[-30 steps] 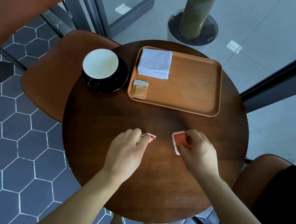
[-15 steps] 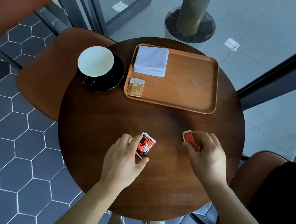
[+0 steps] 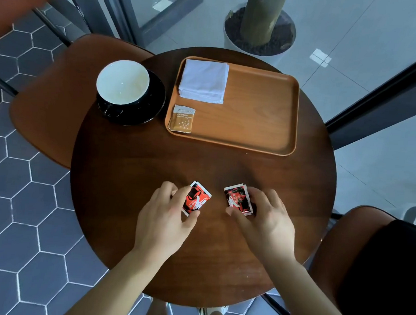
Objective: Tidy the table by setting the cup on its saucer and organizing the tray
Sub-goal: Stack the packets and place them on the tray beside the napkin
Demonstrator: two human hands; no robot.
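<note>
A white-lined black cup point(image 3: 123, 83) stands on its black saucer point(image 3: 154, 105) at the table's far left. The wooden tray point(image 3: 258, 116) at the far side holds a folded white napkin point(image 3: 204, 81) and a brown sachet point(image 3: 182, 119). Near the middle front, my left hand point(image 3: 164, 218) pinches one red-and-black packet point(image 3: 196, 198) between thumb and fingers. My right hand point(image 3: 264, 221) pinches a second red-and-black packet point(image 3: 238, 198) just to the right; the two packets are a little apart.
The round dark wooden table point(image 3: 132, 177) has brown chairs to the left point(image 3: 54, 99) and at the right front point(image 3: 338, 238). A potted tree trunk point(image 3: 261, 21) stands behind the table by glass doors.
Both hands have lifted and turned their packets so the red-and-black faces show. The right hand moved its packet left, closer to the left one.
</note>
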